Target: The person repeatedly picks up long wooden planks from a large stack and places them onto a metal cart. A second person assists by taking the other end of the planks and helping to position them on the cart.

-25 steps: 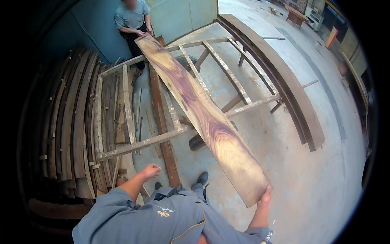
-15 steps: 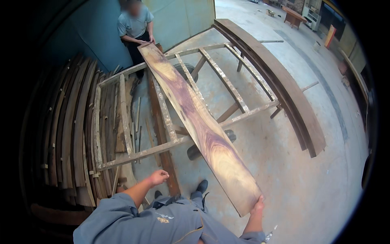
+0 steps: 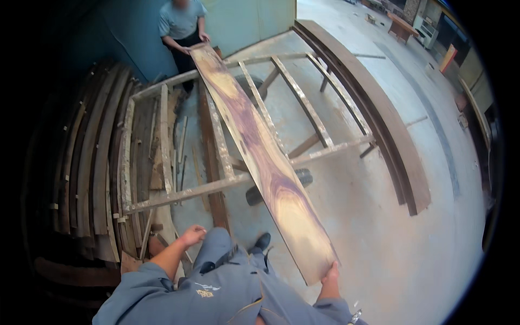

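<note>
A long wooden board (image 3: 271, 162) with yellow and purple-brown grain slants across the slatted wooden frame (image 3: 187, 193). Its near end sits in my right hand (image 3: 330, 272), which grips the right corner with the thumb on the top face; the fingers underneath are hidden. My left hand (image 3: 193, 234) hangs apart from the board, near the frame's front rail. Its fingers are curled in and nothing shows in them. Across the frame, a person (image 3: 183, 27) in a grey shirt holds the board's far end with both hands.
Stacked rough planks (image 3: 92, 157) line the left side. Long dark brown beams (image 3: 374, 114) lie along the frame's right end. A dark cylinder (image 3: 254, 196) is on the floor under the board. Behind the person stands a blue-green wall (image 3: 254, 21).
In the picture, the board's near end and my right hand have shifted slightly left. My left hand has moved left, and my left knee has come forward. The far person still holds the board.
</note>
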